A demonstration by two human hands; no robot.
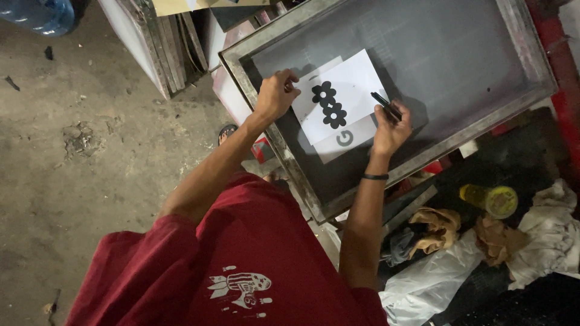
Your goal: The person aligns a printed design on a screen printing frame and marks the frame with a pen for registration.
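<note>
A large metal-framed printing screen (275, 142) with dark grey mesh lies tilted in front of me. On the mesh rests a white paper sheet (356, 78) printed with two black flower shapes, overlapping a second sheet (329, 148) that bears a round grey mark. My left hand (275, 93) is closed on the left edge of the paper near the frame's corner. My right hand (389, 130), a dark band on its wrist, grips a black marker (384, 104) whose tip points at the right edge of the flower sheet. I wear a red shirt.
Right of the frame lie crumpled brown and white rags (438, 226), a yellow-lidded jar (494, 201) and a white plastic bag (423, 284). More frames (160, 45) lean at the top left beside a blue water bottle (42, 15). A sandalled foot (226, 131) stands on the concrete floor.
</note>
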